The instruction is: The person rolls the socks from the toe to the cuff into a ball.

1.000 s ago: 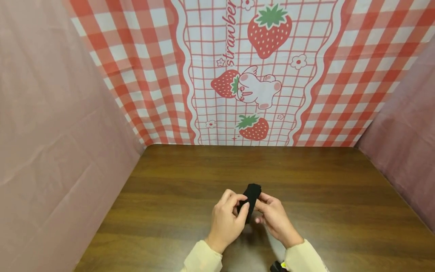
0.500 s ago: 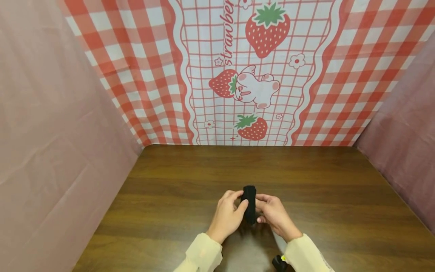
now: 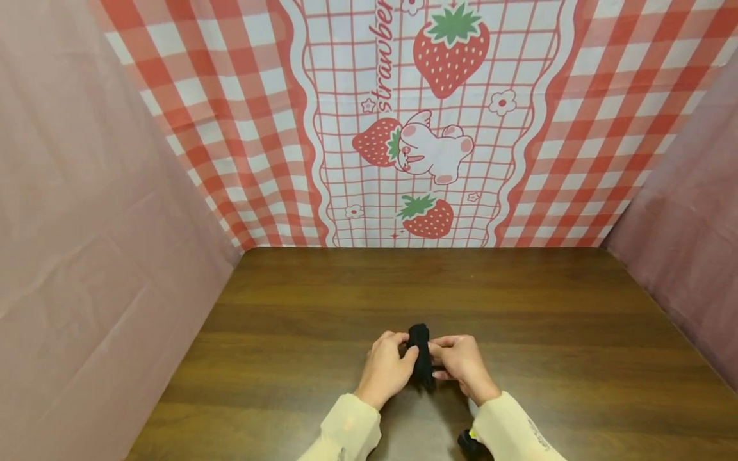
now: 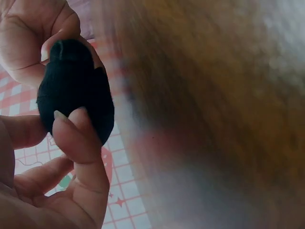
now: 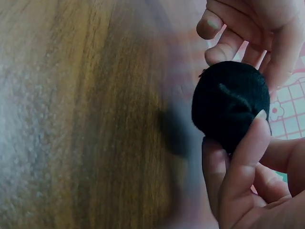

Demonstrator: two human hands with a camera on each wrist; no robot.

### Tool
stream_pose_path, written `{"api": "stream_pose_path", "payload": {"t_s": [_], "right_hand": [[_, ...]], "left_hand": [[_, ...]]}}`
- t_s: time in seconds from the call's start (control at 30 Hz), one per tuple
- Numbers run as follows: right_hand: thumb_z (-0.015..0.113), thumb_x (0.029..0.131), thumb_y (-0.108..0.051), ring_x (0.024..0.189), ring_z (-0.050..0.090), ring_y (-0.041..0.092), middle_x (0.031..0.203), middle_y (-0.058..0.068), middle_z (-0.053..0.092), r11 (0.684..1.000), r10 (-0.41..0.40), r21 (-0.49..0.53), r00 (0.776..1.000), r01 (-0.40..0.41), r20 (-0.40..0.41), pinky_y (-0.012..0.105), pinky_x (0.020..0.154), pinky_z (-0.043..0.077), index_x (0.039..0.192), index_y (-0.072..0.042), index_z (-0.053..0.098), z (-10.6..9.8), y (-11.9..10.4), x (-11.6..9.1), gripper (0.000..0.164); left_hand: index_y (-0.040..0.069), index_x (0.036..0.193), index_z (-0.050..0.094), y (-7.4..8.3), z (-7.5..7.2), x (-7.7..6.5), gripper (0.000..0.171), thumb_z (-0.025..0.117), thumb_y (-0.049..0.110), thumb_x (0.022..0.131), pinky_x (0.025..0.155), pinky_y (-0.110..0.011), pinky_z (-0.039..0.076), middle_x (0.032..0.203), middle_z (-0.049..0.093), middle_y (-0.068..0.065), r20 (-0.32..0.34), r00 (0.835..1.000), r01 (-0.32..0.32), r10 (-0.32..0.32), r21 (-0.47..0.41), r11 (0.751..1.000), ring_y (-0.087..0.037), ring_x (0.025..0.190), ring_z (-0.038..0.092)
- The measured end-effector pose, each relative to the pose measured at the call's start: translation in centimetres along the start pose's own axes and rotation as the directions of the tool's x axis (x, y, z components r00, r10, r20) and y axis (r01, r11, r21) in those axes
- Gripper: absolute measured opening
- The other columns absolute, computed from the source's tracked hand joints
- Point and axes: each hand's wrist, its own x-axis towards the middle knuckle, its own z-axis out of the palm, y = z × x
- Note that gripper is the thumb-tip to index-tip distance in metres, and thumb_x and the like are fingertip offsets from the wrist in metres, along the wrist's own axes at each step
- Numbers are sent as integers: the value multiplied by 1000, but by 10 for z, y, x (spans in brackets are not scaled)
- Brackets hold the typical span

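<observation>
A rolled bundle of black cloth [image 3: 419,355] stands lengthwise between both hands, just above the table. My left hand [image 3: 383,371] grips its left side, thumb on the near face and fingers curled behind. On the right side, my right hand [image 3: 464,365] pinches the bundle between thumb and fingers. In the left wrist view the black cloth [image 4: 71,90] shows a rounded, layered end. A thin seam or fold line crosses the black cloth [image 5: 231,100] in the right wrist view. What kind of cloth item it is cannot be told.
A small black object with a yellow patch [image 3: 473,442] lies by the right sleeve at the bottom edge, partly cut off. The wooden table [image 3: 288,294] meets a strawberry-print checked curtain [image 3: 432,128] at the back. Pink cloth [image 3: 104,224] hangs at both sides.
The black bundle has turned from leaning right to nearly straight and sunk slightly toward the front. Both hands have shifted down a little with it, keeping hold.
</observation>
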Motion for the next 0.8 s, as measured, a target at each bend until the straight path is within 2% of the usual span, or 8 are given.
{"api": "stream_pose_path", "payload": {"t_s": [0.2, 0.47, 0.63, 0.8], "right_hand": [[64, 94, 0, 61, 61, 16, 72, 10, 63, 998, 27, -49, 1000, -26, 11, 30, 51, 55, 99, 11, 71, 1, 1, 1, 14], [63, 95, -1, 59, 62, 15, 71, 9, 65, 998, 25, -54, 999, -24, 20, 29, 50, 54, 98, 11, 71, -2, 1, 2, 15], [62, 96, -2, 60, 62, 15, 72, 9, 66, 998, 25, -59, 999, -23, 27, 29, 50, 54, 100, 12, 71, -3, 1, 2, 17], [63, 95, -4, 60, 60, 15, 70, 9, 63, 996, 16, -92, 1000, -14, 24, 27, 49, 52, 101, 10, 71, -3, 1, 2, 17]], "left_hand": [[-1, 108, 72, 3, 1, 0, 26, 69, 18, 90, 77, -44, 50, 96, 66, -7, 35, 998, 59, -61, 60, 996, -28, 86, 64], [0, 106, 72, 8, 2, 3, 26, 71, 19, 89, 73, -44, 51, 92, 68, -8, 40, 993, 108, -110, 54, 993, -29, 83, 65], [-1, 108, 72, 10, 2, 3, 27, 71, 20, 90, 73, -44, 52, 94, 69, -10, 51, 991, 118, -121, 52, 992, -30, 84, 66], [-2, 107, 72, 10, 2, 4, 27, 70, 19, 90, 73, -44, 53, 94, 69, -12, 49, 994, 97, -101, 69, 993, -30, 84, 66]]}}
